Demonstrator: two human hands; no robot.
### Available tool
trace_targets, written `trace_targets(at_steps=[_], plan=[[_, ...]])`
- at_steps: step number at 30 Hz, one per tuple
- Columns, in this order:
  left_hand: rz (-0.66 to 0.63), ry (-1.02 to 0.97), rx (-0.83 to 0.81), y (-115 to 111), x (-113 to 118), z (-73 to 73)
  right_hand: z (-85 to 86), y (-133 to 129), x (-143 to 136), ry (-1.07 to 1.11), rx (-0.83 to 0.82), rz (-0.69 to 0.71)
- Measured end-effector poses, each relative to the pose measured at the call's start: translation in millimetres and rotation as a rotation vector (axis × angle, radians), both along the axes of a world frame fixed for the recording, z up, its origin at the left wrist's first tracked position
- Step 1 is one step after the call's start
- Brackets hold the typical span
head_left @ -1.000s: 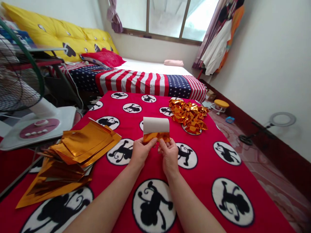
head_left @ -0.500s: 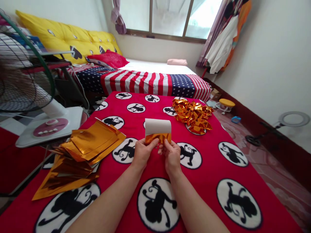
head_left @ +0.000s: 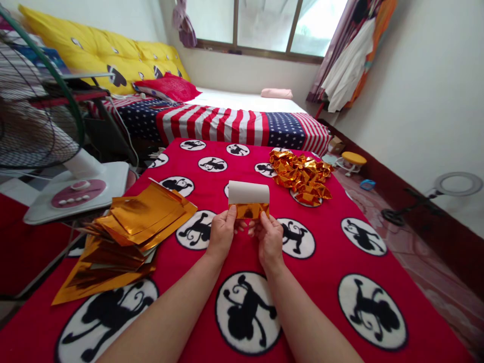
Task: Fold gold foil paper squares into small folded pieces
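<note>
A sheet of gold foil paper (head_left: 248, 192) is held up in front of me, its white back showing above and a folded gold band along the lower edge. My left hand (head_left: 222, 231) pinches the left end of that band, thumb on the front. At the right end my right hand (head_left: 268, 236) grips it the same way. Other fingertips curl below and behind the paper, partly hidden. To the left lies a loose stack of gold foil sheets (head_left: 145, 217). Farther off on the right sits a heap of folded gold foil pieces (head_left: 300, 174).
A red blanket with monkey circles (head_left: 321, 302) covers the surface under my hands. An electric fan (head_left: 79, 189) stands at the left. Beyond is a bed with a striped, starred cover (head_left: 215, 126). A yellow stool (head_left: 353, 159) and ring light (head_left: 457, 184) are at the right.
Both thumbs have moved apart from the middle of the gold band to its two ends. The band now looks flatter and shows more of its surface.
</note>
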State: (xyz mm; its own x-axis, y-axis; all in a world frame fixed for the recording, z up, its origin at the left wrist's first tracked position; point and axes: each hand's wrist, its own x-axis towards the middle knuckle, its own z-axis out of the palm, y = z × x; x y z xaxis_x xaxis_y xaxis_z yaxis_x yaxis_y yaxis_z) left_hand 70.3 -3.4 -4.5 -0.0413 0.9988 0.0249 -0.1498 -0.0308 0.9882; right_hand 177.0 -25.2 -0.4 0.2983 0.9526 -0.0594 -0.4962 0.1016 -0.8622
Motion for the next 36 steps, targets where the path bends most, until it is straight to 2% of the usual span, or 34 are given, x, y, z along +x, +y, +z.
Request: trace_targets(at_steps=[4, 6, 11, 14, 17, 20, 23, 26, 28, 36], plan=[[-0.004, 0.063, 0.037, -1.8, -1.3, 3.8, 1.4, -1.5, -1.4, -0.104, 0.030, -0.012], [-0.017, 0.087, 0.053, -3.4, -1.0, 5.6, 2.0, -1.1, -1.4, -0.074, 0.041, -0.026], [0.045, 0.183, 0.039, -5.4, -1.2, 6.7, 3.0, 1.8, 1.8, 0.022, -0.001, -0.067], [0.074, 0.092, 0.006, -1.8, -3.5, 4.4, 2.8, 3.6, 7.2, 0.083, -0.004, -0.116], [0.167, -0.079, -0.040, 3.3, -7.1, 1.6, 2.9, 4.2, 12.6, 0.125, 0.007, -0.201], [0.184, -0.096, -0.025, 4.4, -9.3, 1.0, 2.8, 3.6, 13.4, 0.107, 0.021, -0.139], [0.124, 0.070, 0.065, 0.7, -8.9, 3.2, 0.8, 2.9, 10.7, 0.011, 0.038, -0.045], [0.048, 0.180, 0.107, -3.1, -7.6, 5.9, -2.9, 2.8, 9.5, -0.096, 0.054, -0.062], [0.030, 0.171, 0.110, -3.4, -7.3, 6.3, -4.6, 2.8, 10.0, -0.110, 0.062, -0.081], [0.120, -0.024, 0.104, 2.6, -7.4, 4.3, -2.2, 1.0, 11.1, -0.099, 0.040, -0.046]])
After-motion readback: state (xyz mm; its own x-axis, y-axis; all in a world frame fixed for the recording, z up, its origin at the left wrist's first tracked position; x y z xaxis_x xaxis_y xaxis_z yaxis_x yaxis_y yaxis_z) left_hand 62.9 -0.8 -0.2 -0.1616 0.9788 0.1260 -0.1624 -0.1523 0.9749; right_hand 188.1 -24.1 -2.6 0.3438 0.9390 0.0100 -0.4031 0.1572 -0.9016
